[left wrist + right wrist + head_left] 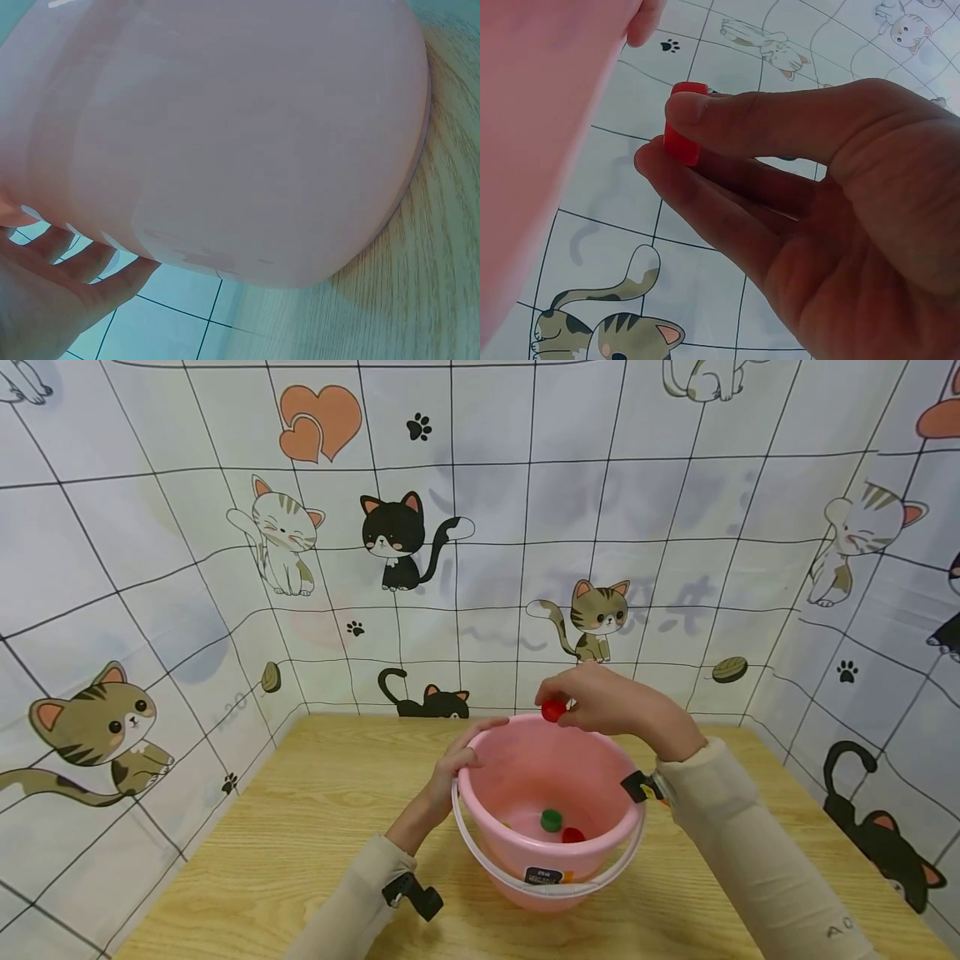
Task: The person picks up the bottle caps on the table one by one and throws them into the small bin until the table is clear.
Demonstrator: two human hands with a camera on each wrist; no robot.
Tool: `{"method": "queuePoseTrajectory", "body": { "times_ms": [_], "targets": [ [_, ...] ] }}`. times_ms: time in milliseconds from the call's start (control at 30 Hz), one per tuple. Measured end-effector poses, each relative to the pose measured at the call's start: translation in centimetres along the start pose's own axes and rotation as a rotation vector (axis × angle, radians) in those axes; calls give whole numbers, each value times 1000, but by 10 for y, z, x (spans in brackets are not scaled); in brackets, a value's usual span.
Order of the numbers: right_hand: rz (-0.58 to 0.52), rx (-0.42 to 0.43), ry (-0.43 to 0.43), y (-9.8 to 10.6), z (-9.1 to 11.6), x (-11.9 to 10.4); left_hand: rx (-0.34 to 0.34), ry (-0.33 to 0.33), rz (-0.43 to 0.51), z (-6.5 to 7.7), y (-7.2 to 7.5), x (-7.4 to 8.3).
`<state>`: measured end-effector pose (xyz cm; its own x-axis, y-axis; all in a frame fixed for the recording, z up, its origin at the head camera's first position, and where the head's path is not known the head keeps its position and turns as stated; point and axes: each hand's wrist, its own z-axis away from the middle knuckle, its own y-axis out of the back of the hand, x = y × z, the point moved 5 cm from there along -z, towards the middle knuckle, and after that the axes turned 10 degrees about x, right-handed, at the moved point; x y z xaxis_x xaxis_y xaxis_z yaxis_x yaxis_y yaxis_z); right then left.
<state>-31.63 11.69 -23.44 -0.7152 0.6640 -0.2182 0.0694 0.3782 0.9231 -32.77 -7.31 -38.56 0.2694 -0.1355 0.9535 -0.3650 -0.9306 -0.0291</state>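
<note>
A pink bucket (487, 852) with a white handle (517, 883) stands on the wooden table. My left hand (448, 770) grips its left rim, and the left wrist view shows several fingers (112, 289) against the outer wall (247, 135). Over the far rim, my right hand (611, 702) pinches a red bottle cap (553, 710) between thumb and fingers. The right wrist view has this cap (681, 142) edge-on under the thumb. Inside the bucket lie a green bottle cap (551, 820) and a red one (573, 835), partly hidden by the near rim.
The wooden table (315, 827) meets a white tiled-pattern sheet (495, 577) with printed cats at the back and both sides. Small black wrist cameras (414, 896) sit on the sleeves. The bucket's handle hangs down over its near side.
</note>
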Motion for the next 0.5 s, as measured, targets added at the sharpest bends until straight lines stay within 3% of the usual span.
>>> {"method": "queuePoseTrajectory", "body": {
  "times_ms": [500],
  "targets": [
    [14,-36,-29,-3,-1,0,-7,2,4,0,1,-1]
  ]
}}
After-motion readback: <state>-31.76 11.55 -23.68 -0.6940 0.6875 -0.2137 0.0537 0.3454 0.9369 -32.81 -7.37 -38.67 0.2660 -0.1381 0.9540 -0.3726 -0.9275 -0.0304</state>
